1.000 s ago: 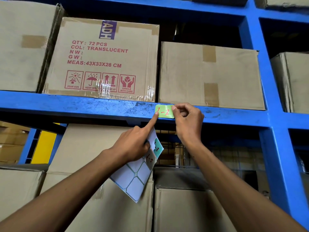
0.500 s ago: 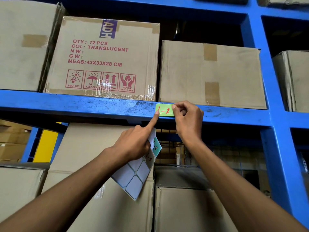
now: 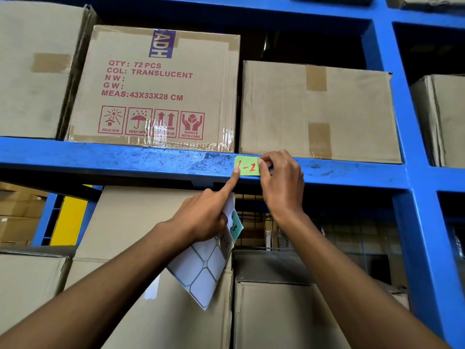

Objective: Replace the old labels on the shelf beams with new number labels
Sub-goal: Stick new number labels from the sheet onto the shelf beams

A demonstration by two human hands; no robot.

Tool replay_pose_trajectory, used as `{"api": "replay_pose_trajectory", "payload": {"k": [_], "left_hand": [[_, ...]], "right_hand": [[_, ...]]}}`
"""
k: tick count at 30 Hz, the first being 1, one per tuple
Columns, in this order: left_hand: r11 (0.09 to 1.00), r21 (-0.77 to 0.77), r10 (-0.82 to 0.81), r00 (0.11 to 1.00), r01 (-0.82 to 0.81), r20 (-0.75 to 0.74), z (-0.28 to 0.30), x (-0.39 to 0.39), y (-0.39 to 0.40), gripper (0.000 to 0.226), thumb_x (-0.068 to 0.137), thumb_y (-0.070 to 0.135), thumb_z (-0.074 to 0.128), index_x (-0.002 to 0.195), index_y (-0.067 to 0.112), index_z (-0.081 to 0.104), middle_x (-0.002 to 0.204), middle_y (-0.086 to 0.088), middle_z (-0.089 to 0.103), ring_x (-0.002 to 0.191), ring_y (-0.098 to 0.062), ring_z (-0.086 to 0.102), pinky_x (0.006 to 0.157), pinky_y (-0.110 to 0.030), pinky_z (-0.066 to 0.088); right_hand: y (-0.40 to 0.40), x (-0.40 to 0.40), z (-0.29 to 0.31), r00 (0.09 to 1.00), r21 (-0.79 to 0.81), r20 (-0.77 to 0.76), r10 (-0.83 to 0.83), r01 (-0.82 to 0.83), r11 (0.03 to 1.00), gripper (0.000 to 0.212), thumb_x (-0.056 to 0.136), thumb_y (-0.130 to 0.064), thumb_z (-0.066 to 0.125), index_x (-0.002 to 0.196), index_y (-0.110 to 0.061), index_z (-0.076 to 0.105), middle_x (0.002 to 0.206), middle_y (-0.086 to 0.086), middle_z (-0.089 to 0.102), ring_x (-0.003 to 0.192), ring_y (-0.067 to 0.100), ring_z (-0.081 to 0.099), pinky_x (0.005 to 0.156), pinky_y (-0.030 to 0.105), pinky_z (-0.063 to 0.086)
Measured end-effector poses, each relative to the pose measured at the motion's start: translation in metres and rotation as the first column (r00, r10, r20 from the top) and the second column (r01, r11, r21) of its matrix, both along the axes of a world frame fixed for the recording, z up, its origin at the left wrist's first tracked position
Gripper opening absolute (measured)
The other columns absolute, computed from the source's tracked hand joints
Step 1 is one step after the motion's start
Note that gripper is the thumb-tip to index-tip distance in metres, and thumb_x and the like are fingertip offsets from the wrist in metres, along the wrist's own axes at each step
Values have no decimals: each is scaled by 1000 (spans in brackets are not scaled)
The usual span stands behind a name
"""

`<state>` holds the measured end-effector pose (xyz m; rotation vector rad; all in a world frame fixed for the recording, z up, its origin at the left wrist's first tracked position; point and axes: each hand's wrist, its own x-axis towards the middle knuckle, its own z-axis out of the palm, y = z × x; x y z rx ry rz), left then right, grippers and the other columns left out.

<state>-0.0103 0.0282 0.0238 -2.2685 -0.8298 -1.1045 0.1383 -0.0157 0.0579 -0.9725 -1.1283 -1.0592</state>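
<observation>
A light green label point(image 3: 247, 167) with "1-2" in red lies against the front of the blue shelf beam point(image 3: 151, 161). My left hand point(image 3: 203, 217) presses its index fingertip on the label's left end while its other fingers hold a white sticker sheet point(image 3: 201, 270) with a teal label on it. My right hand point(image 3: 280, 182) pinches the label's right end with thumb and fingers against the beam.
Cardboard boxes stand on the beam: a printed one point(image 3: 156, 86) at left of centre, a plain one point(image 3: 317, 112) above my right hand. More boxes point(image 3: 281, 313) fill the level below. A blue upright point(image 3: 415, 197) rises on the right.
The label and both hands hold almost the same pose; my left index fingertip has slid slightly onto the label's left edge.
</observation>
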Motion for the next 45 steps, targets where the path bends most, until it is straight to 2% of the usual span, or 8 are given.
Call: {"api": "replay_pose_trajectory", "payload": {"k": [8,11,15,19,29,33,40,45], "left_hand": [[998,-20,63,997,-64,-50,3,0,-9,100,84,12,53,144,30,-25,67,-5,38,60,-26,40,51,-35,27],[997,-24,68,995,-70,-72,4,1,-11,99,84,12,53,144,27,-25,65,-3,35,55,-20,35,51,-34,26],[998,-28,58,995,-61,-86,4,1,-10,103,81,9,55,144,26,-26,63,-2,35,59,-26,37,54,-35,31],[999,-36,26,996,-29,-81,2,0,-9,102,82,9,53,144,27,-25,64,1,35,65,-27,40,57,-37,34],[992,-119,-58,996,50,-64,7,-5,-5,101,82,12,56,145,36,-19,72,-9,41,81,-39,52,66,-40,43],[967,-199,-171,984,160,-41,20,-9,-3,98,82,15,61,148,32,-10,113,-20,55,101,-32,46,86,-36,43],[963,-233,-160,982,133,-99,44,-5,-6,107,83,9,62,144,33,-22,76,-4,46,77,-27,51,71,-32,41],[970,-212,-139,986,118,-91,33,-6,-3,111,81,10,65,143,31,-25,110,-22,55,94,-34,57,84,-37,47]], "right_hand": [[-18,23,5,998,-41,-13,-69,69,997,20,92,-22,55,105,-9,61,101,8,62,98,21,54,72,32,43],[-22,25,-10,979,-62,164,-123,135,989,32,93,-19,50,124,-10,53,100,11,62,90,24,58,68,36,51],[-17,12,-32,887,-259,420,-191,319,912,57,88,-20,43,143,-21,29,66,9,56,58,30,57,53,41,50],[-13,15,-38,903,-380,372,-214,359,853,65,89,-22,40,147,-33,11,64,10,51,64,31,57,60,38,44],[-13,30,-48,997,-336,53,48,-28,941,58,88,-23,47,141,-36,28,62,9,61,55,23,54,56,42,52],[-14,19,-31,979,-462,203,-33,125,878,73,85,-23,46,144,-41,8,62,12,57,61,31,53,59,41,48],[-21,20,-2,969,-576,236,-78,204,791,83,86,-23,49,140,-52,-9,86,11,55,81,32,53,65,39,44],[-20,23,-13,972,-522,208,-111,206,827,83,89,-25,48,140,-50,-12,88,13,58,78,32,55,67,40,48]]}}
